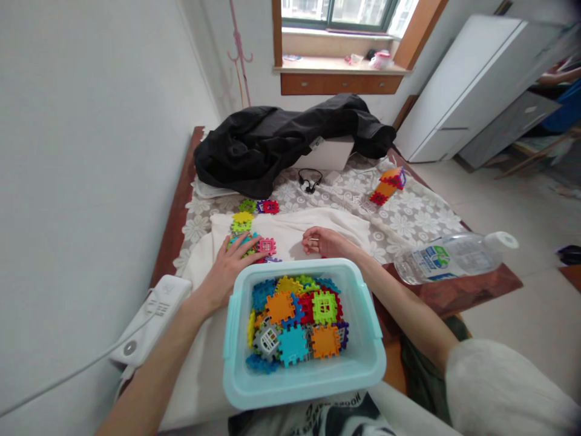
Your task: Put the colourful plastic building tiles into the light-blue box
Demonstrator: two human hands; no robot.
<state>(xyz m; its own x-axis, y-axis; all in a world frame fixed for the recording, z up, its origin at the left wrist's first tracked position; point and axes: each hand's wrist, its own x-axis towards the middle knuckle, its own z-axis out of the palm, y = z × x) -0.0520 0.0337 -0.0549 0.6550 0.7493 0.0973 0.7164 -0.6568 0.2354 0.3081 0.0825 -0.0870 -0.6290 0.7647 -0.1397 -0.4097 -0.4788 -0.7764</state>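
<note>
A light blue plastic tub (303, 378) sits in front of me, filled with several colourful interlocking blocks (295, 321). Just beyond it, my left hand (231, 266) lies on the white cloth (290, 230), fingers closed around a teal block, with a pink block (266, 245) at its fingertips. Yellow, green and red blocks (242, 219) lie in a row behind it. My right hand (323, 242) rests on the cloth past the tub's far rim, fingers curled; what they hold is hidden. A small built block tower (388, 184) lies further back on the right.
A black jacket (281, 142) drapes over a white box at the back of the flower-patterned table (408, 221). Black earphones (310, 180) lie near it. A clear water bottle (454, 257) lies on the right edge. A white phone (152, 318) sits at the left.
</note>
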